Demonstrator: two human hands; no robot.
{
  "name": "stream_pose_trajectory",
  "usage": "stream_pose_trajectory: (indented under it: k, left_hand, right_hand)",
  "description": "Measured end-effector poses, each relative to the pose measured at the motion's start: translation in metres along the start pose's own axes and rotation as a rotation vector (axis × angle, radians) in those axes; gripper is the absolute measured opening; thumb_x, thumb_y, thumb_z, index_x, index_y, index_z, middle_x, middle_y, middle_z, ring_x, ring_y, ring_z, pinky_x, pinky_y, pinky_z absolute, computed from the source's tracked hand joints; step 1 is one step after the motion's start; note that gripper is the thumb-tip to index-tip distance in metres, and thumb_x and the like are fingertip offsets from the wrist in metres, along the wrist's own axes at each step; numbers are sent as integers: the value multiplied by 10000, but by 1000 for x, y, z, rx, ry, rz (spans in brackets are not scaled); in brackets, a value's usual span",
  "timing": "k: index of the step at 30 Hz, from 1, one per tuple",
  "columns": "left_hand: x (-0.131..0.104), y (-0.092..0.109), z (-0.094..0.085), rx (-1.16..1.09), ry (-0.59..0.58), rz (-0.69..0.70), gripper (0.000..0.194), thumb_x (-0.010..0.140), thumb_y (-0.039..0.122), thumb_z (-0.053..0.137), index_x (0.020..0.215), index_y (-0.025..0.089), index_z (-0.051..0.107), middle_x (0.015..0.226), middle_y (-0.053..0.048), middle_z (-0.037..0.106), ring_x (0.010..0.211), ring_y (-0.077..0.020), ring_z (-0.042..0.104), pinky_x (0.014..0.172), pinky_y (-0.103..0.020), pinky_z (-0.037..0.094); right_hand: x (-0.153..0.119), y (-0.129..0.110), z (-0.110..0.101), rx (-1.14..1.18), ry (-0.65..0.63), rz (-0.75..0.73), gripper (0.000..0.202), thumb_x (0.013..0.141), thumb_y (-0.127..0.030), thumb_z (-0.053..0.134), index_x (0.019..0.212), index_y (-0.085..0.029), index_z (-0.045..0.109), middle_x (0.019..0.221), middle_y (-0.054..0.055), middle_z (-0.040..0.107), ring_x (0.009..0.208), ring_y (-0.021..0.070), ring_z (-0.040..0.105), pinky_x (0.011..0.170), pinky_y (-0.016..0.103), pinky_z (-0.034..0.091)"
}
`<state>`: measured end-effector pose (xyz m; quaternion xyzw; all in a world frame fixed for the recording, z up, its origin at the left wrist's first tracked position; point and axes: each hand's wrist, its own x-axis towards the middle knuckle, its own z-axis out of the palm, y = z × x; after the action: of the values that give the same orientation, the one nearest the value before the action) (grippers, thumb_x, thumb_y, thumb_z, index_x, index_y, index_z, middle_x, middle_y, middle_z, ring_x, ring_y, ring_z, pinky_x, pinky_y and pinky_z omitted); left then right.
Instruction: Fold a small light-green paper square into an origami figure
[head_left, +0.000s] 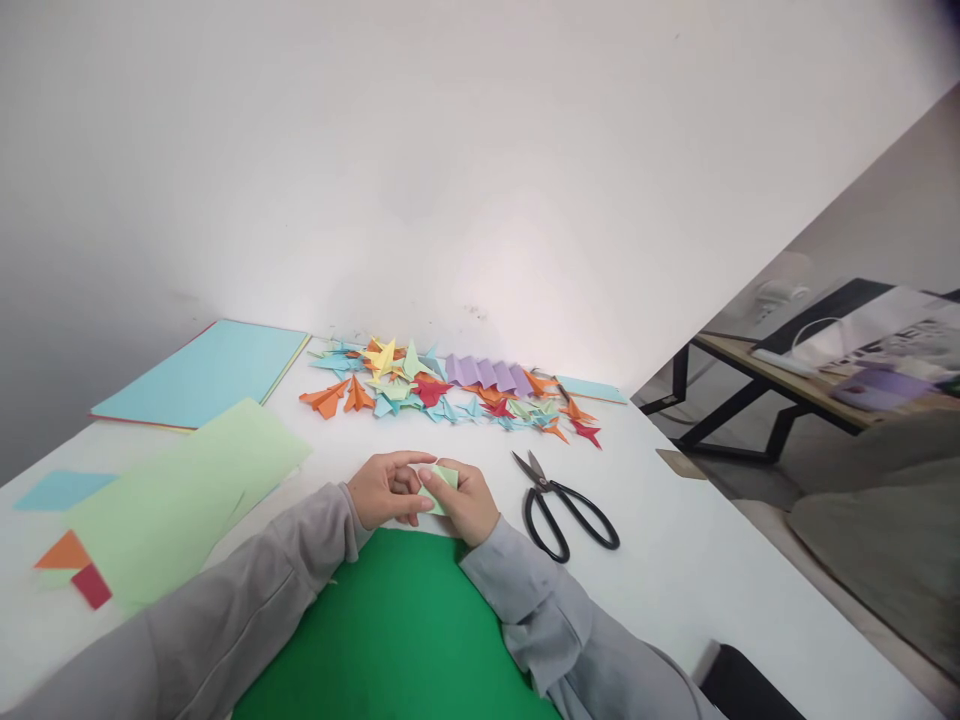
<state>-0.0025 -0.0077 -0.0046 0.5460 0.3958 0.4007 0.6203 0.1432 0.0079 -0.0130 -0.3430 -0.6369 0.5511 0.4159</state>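
A small light green piece of paper (445,481) is held between my two hands above the table's front edge. My right hand (474,505) pinches it, thumb on the near face and fingers behind. From the other side, my left hand (386,490) is closed at the paper's left edge, thumb and curled fingers touching it. Part of the paper is hidden by the fingers. Black-handled scissors (551,488) lie slightly open to the right of my right hand. Beyond my hands lies a pile of folded paper shapes (430,390) in several colours.
Light green sheets (172,490) and small orange (64,552), red (91,587) and blue (64,490) pieces lie at left. A stack of large blue paper (202,375) rests near the wall. A black object (750,685) is at the lower right.
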Motion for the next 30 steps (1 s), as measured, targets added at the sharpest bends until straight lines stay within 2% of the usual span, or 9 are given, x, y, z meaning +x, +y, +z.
stream_pose_trajectory:
  k: [3, 7, 11, 15, 19, 24, 30]
  left_hand:
    - [0, 0, 2, 20, 6, -14, 664, 548, 228, 740, 1140, 64, 489, 525, 27, 584, 432, -120, 581, 429, -221, 465]
    - [1, 1, 2, 10, 32, 1, 649, 546, 227, 737, 1124, 55, 497, 515, 18, 589, 418, -115, 570, 408, -208, 444]
    - [2, 2, -1, -8, 36, 25, 641, 545, 248, 740, 1113, 61, 510, 490, 31, 568, 407, -120, 566, 394, -208, 433]
    - [2, 2, -2, -11, 12, 6, 660, 526, 261, 749, 1109, 54, 519, 489, 31, 566, 406, -125, 568, 401, -218, 440]
    - [2, 2, -1, -16, 24, -8, 669, 531, 275, 747, 1113, 41, 517, 470, 29, 560, 405, -133, 569, 390, -218, 427]
    - [3, 2, -3, -65, 95, 23, 653, 533, 299, 746, 1097, 59, 522, 520, 41, 540, 441, -133, 581, 385, -212, 418]
    - [4, 0, -7, -98, 67, 48, 643, 530, 290, 752, 1091, 75, 524, 540, 52, 521, 441, -117, 573, 382, -201, 417]
  right_hand:
    - [0, -4, 2, 17, 7, 8, 338, 703, -459, 595, 559, -164, 512, 452, -30, 518, 427, 102, 459, 435, 231, 368]
    - [0, -6, 4, 72, -86, 18, 331, 727, -455, 575, 571, -169, 511, 460, -19, 553, 435, 108, 495, 425, 223, 365]
    - [-1, -7, 3, 44, -173, 21, 391, 787, -460, 496, 545, -156, 537, 490, -2, 560, 416, 83, 446, 402, 210, 317]
    - [-2, -9, 3, 23, -208, 34, 421, 779, -501, 482, 548, -155, 545, 515, 14, 570, 428, 88, 442, 392, 211, 304]
    - [-1, -10, 3, 38, -196, 42, 427, 769, -517, 488, 539, -161, 538, 473, -3, 534, 399, 80, 410, 380, 209, 290]
    - [3, -2, -1, 90, -92, 58, 409, 711, -522, 564, 537, -153, 540, 432, -24, 488, 384, 70, 390, 390, 212, 282]
    - [3, 0, -2, 85, -121, 37, 383, 690, -505, 600, 566, -146, 555, 441, -27, 491, 402, 71, 405, 418, 218, 307]
